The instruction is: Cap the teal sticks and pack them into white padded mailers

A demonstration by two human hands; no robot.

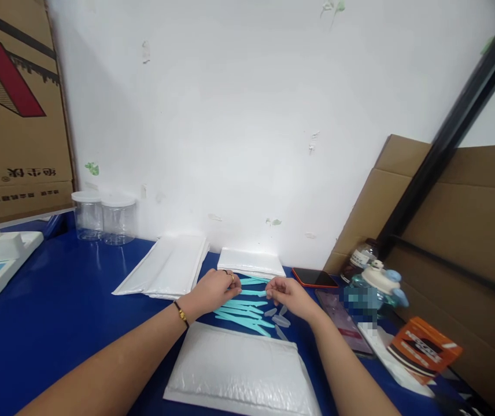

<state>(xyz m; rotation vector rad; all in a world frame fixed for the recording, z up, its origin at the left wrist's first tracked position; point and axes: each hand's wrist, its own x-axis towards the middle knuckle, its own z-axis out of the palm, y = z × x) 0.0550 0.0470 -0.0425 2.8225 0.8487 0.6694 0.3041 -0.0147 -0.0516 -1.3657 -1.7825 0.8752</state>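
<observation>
Between my two hands a slim teal stick, by its shape an eyebrow razor (252,293), lies crosswise. My left hand (219,289), with a ring and a dark bracelet, is closed at its left end. The fingertips of my right hand (285,293) pinch its right end. More teal razors (241,312) are spread in a loose row just below my hands, and others (251,281) lie beyond them. Several translucent caps (281,320) are scattered under my right hand. Nearest me lies a puffy white bubble mailer (243,364).
White mailers are stacked at the back left (169,266) and back centre (251,262). Clear jars (118,222) and a power strip (2,260) stand left. To the right are a phone (314,278), a tablet (343,320), a teal cup (371,292) and an orange packet (425,346).
</observation>
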